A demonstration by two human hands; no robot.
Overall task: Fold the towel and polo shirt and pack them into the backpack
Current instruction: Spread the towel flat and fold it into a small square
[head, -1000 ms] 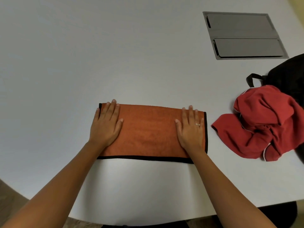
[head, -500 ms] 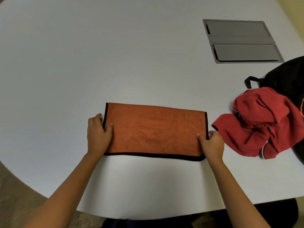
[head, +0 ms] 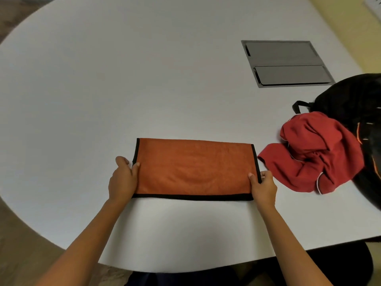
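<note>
In the head view, the left hand is pinching the towel's left short edge, thumb on top and fingers tucked beside it, while the right hand is pinching the right short edge the same way. The towel is lying flat between both hands on the table, already folded into a long band. The shirt is sitting crumpled just beyond the right hand, leaning on the backpack farther right. The towel fold looks to be in hand; the next move probably calls for carrying one pinched edge across onto the other, keeping the black trim aligned.
</note>
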